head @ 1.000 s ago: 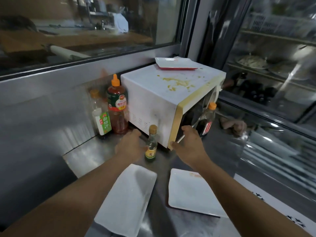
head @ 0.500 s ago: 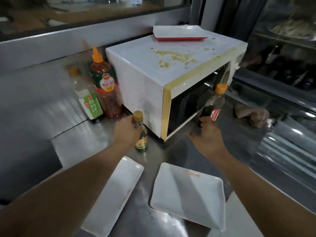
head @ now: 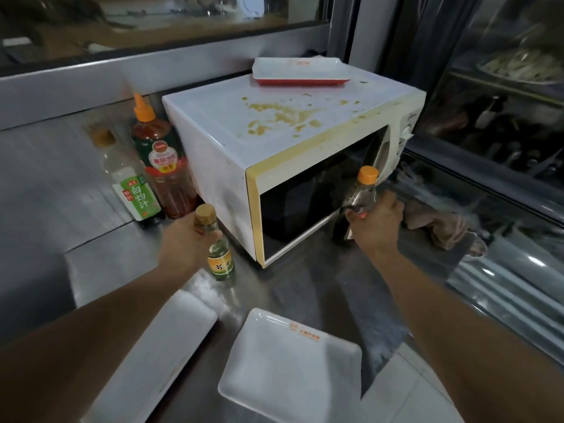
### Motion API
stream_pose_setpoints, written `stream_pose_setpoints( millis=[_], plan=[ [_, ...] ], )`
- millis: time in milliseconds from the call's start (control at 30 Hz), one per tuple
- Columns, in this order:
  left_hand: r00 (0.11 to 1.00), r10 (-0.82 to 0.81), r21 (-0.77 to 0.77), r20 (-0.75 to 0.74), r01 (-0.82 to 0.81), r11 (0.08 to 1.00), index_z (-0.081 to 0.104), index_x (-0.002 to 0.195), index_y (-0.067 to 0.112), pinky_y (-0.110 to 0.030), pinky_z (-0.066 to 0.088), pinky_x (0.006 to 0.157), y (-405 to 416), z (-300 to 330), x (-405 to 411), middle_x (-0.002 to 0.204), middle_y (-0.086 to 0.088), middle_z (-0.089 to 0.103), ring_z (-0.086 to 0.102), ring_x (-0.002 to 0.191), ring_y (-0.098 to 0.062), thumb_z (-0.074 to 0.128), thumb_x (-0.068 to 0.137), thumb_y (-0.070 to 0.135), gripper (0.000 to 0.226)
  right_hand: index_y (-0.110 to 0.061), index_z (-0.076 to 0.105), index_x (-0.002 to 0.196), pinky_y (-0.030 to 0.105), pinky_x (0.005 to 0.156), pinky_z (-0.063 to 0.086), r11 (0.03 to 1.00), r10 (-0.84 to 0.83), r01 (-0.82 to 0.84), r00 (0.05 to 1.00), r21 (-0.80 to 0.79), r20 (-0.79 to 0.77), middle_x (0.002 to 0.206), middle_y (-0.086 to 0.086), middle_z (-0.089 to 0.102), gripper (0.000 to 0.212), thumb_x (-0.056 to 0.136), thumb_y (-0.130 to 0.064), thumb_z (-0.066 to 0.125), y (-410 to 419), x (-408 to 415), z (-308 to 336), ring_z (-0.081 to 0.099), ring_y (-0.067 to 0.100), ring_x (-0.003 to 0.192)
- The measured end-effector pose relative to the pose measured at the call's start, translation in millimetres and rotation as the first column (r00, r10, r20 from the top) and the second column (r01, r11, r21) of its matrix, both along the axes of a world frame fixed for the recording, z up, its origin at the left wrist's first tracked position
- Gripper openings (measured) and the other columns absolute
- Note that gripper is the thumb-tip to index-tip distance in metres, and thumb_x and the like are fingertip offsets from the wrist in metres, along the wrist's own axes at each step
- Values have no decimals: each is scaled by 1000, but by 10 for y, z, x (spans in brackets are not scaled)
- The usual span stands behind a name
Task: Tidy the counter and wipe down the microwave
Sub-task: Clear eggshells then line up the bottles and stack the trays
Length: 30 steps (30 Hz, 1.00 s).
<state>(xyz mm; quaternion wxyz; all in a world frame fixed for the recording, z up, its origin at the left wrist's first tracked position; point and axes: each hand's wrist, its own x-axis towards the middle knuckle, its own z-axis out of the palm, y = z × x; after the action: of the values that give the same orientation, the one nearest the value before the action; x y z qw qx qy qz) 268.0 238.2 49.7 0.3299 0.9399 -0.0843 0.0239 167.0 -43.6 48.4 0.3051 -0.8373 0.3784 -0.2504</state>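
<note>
Steel counter point(head: 305, 288), head view, only view given. White microwave point(head: 274, 154) sits on it, yellowed front trim, door shut, brownish-yellow spill point(head: 280, 117) dried across its top. Red-bottomed white tray point(head: 300, 70) rests on the microwave's back edge.

Left hand point(head: 186, 239): fingers curled round the neck of a small gold-capped bottle point(head: 218, 251) with a yellow label. Bottle stands upright on the counter, just off the microwave's front-left corner.

Right hand point(head: 377, 222): fingers wrapped round a dark sauce bottle point(head: 360, 199) with an orange cap, in front of the microwave door. Whether its base touches the counter: cannot tell, hand blocks it.

Beyond the left fingers, against the microwave's left side: red sauce bottle point(head: 161, 160) with an orange nozzle, and beside it a clear bottle point(head: 128, 181) with a green label.

Beyond the right fingers: crumpled brownish rag point(head: 436, 224) on the counter.

Nearer than both hands: square white plate point(head: 290, 370) below the right forearm, long white plate point(head: 158, 355) under the left forearm, both flat on the counter.
</note>
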Motion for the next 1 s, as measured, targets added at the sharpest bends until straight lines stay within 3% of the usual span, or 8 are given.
stream_pose_setpoints(
  millis=[100, 233, 433, 667, 1000],
  plan=[
    [1000, 13, 5, -2, -13, 1000, 57, 77, 21, -30, 38, 67, -21, 45, 1, 70, 3, 56, 54, 75, -23, 68, 79, 28, 13, 4, 36, 129, 31, 94, 23, 1000, 21, -21, 999, 5, 41, 134, 24, 39, 71, 77, -23, 75, -141, 124, -94, 33, 35, 128],
    [999, 27, 25, -24, -26, 999, 51, 71, 25, -31, 41, 68, -45, 79, -12, 69, 4, 56, 56, 78, -25, 66, 80, 28, 17, 3, 39, 127, 38, 100, 32, 998, 36, -39, 998, 55, 54, 132, 23, 42, 71, 73, -22, 78, -246, 241, -209, 37, 35, 126],
    [999, 35, -5, -13, -35, 999, 62, 89, 18, -37, 47, 77, -58, 103, -78, 85, -4, 63, 58, 86, -27, 68, 80, 28, 15, 3, 44, 121, 38, 93, 37, 999, 26, -27, 999, 34, 48, 126, 22, 46, 65, 72, -21, 79, -305, 290, -272, 45, 35, 118],
    [999, 29, -10, 21, -29, 1000, 58, 81, 21, -31, 42, 71, -27, 159, -160, 79, -1, 61, 56, 81, -23, 67, 79, 27, 11, 4, 45, 115, 35, 86, 37, 1000, 1, -2, 995, 16, 100, 122, 22, 49, 63, 69, -19, 81, -242, 179, -251, 48, 35, 113],
    [996, 76, -24, 36, -75, 997, 57, 81, 22, -33, 43, 71, 133, 346, -340, 81, -1, 59, 55, 81, -25, 69, 79, 30, 15, -1, 49, 108, 26, 70, 35, 999, 43, -44, 993, 7, 110, 106, 15, 58, 64, 58, -22, 83, -13, -255, -106, 59, 31, 96]
  ],
)
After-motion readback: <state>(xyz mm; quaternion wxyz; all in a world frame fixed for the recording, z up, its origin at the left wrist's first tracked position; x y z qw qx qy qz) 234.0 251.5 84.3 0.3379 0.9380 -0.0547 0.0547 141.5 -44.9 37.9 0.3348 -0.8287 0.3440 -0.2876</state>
